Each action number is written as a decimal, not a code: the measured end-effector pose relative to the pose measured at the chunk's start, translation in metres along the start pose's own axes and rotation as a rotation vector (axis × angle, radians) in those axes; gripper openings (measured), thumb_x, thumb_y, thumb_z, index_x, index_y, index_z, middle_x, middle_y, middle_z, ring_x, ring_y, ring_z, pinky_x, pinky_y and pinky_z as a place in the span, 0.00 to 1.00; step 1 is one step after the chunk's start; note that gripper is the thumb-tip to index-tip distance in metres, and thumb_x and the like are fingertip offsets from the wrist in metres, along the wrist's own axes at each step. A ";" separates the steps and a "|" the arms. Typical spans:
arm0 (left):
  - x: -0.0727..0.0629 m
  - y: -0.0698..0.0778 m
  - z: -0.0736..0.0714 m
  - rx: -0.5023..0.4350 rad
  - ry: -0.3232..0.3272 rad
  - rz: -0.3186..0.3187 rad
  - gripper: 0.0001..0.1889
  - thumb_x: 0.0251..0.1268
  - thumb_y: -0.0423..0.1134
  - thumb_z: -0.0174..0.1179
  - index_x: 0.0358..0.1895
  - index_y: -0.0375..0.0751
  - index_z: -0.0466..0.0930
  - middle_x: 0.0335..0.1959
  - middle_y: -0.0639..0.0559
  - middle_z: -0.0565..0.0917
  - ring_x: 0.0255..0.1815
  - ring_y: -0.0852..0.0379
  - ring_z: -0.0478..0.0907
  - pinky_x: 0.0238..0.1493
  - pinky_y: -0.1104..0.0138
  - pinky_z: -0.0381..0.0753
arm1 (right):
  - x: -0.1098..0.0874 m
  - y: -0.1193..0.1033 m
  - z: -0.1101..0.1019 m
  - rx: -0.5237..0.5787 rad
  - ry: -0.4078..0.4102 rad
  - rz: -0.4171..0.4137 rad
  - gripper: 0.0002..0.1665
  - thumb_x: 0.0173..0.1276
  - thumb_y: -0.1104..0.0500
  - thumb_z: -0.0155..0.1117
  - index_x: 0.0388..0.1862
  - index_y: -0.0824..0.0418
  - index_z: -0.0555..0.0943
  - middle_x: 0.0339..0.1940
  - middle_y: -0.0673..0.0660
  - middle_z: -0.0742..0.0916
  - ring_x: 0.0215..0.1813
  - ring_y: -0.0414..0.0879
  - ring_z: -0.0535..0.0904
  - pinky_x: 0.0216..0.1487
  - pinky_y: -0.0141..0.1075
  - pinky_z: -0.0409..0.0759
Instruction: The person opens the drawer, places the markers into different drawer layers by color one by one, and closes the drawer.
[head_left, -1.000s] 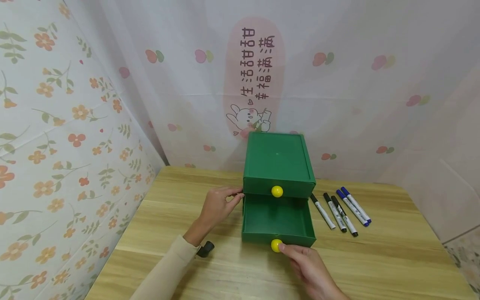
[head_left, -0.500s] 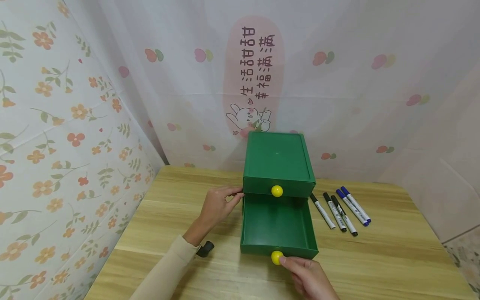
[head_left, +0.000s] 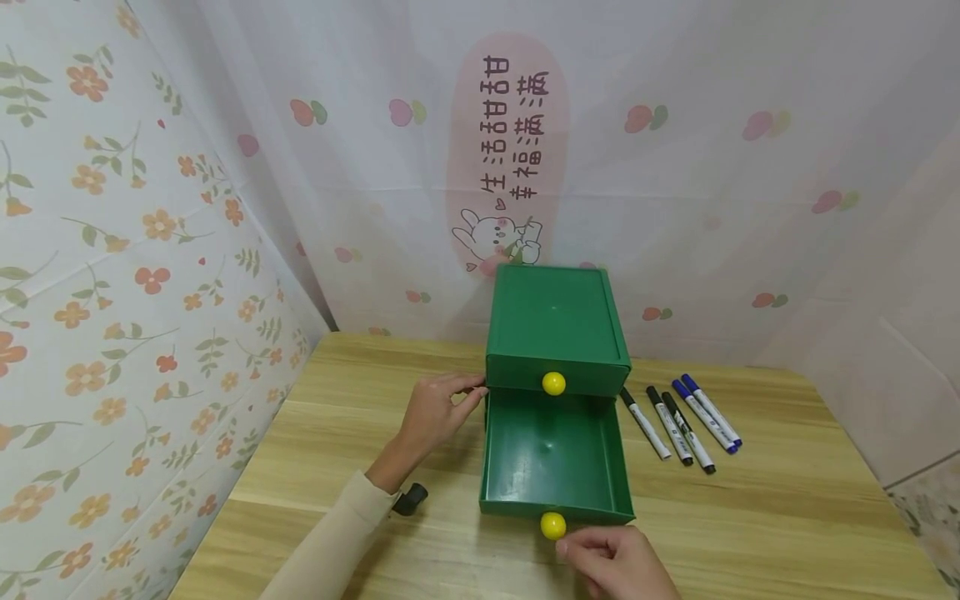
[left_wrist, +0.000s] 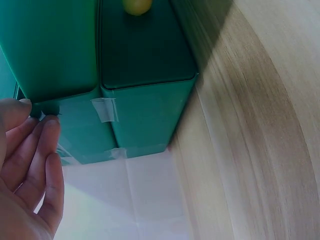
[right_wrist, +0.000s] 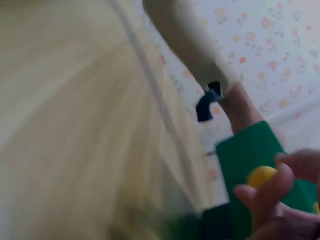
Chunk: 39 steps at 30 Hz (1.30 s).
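A green plastic drawer cabinet (head_left: 553,312) stands against the back curtain. Below its top drawer, another drawer (head_left: 555,454) is pulled far out, with nothing inside. My left hand (head_left: 437,412) pinches the cabinet's left edge just beneath the top drawer, thumb and fingertips at the corner. Just right of the pulled drawer's yellow knob (head_left: 553,526) is my right hand (head_left: 622,565), fingers loosely bent and parted from the knob. In the left wrist view, a lower drawer front (left_wrist: 147,47) with its own knob sits at table level, hidden from the head view.
Several markers (head_left: 682,429) with black or blue caps lie on the wooden table (head_left: 360,400) right of the cabinet. A black strap piece (head_left: 410,498) shows by my left sleeve. Flowered cloth (head_left: 150,333) hangs along the left side.
The drawer has slid further out toward me, drawn by its knob in my right hand. That hand has since let go of the knob. My left hand has stayed in place.
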<state>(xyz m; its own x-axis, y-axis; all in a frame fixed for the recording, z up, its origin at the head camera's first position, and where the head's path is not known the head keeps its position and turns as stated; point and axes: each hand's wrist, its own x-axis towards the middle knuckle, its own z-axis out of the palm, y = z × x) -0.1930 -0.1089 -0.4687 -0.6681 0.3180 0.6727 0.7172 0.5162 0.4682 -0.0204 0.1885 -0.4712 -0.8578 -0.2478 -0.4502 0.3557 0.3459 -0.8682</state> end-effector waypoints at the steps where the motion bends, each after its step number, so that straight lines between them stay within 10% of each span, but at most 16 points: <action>1: 0.000 0.000 0.000 0.004 0.000 0.000 0.09 0.73 0.33 0.75 0.50 0.33 0.95 0.45 0.42 0.94 0.44 0.46 0.94 0.35 0.53 0.93 | -0.002 -0.002 -0.002 -0.025 -0.015 -0.025 0.20 0.81 0.49 0.71 0.53 0.66 0.92 0.21 0.52 0.83 0.25 0.45 0.76 0.29 0.35 0.75; 6: -0.001 -0.001 0.000 0.017 -0.006 -0.006 0.09 0.73 0.34 0.75 0.50 0.33 0.95 0.45 0.43 0.94 0.45 0.47 0.94 0.36 0.56 0.93 | -0.017 -0.020 -0.017 -0.166 -0.010 -0.207 0.11 0.80 0.57 0.71 0.48 0.63 0.93 0.26 0.52 0.86 0.27 0.42 0.78 0.29 0.32 0.77; 11: -0.001 -0.001 0.000 0.009 0.000 -0.007 0.09 0.72 0.33 0.75 0.50 0.33 0.95 0.45 0.42 0.94 0.44 0.46 0.94 0.36 0.54 0.93 | -0.025 -0.044 -0.038 -0.243 0.168 -0.280 0.07 0.80 0.56 0.73 0.45 0.59 0.92 0.26 0.49 0.84 0.27 0.42 0.78 0.29 0.33 0.77; 19: -0.001 -0.001 0.000 0.019 0.007 0.006 0.09 0.71 0.33 0.76 0.49 0.33 0.95 0.45 0.43 0.94 0.43 0.47 0.94 0.37 0.56 0.93 | 0.016 -0.050 -0.085 -0.246 0.391 -0.315 0.13 0.83 0.52 0.69 0.51 0.61 0.89 0.34 0.56 0.87 0.36 0.48 0.81 0.37 0.37 0.78; 29: -0.001 -0.001 0.001 0.013 0.025 0.025 0.08 0.71 0.32 0.75 0.49 0.32 0.95 0.44 0.42 0.94 0.41 0.47 0.94 0.31 0.54 0.92 | 0.063 -0.023 -0.106 0.005 0.220 -0.094 0.37 0.87 0.40 0.59 0.72 0.72 0.77 0.47 0.55 0.86 0.36 0.46 0.73 0.38 0.39 0.73; 39: -0.002 -0.003 0.002 0.000 0.024 0.009 0.08 0.72 0.33 0.75 0.49 0.33 0.95 0.44 0.43 0.95 0.41 0.49 0.94 0.32 0.57 0.91 | 0.071 -0.013 -0.110 0.197 0.013 -0.082 0.26 0.90 0.39 0.52 0.58 0.56 0.88 0.45 0.48 0.91 0.40 0.42 0.80 0.47 0.39 0.73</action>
<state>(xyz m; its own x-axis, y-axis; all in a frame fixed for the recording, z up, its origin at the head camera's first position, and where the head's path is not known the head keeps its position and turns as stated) -0.1945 -0.1090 -0.4724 -0.6567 0.3035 0.6904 0.7230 0.5137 0.4619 -0.1263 0.2663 -0.4691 -0.8911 -0.2555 -0.3751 0.3494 0.1415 -0.9262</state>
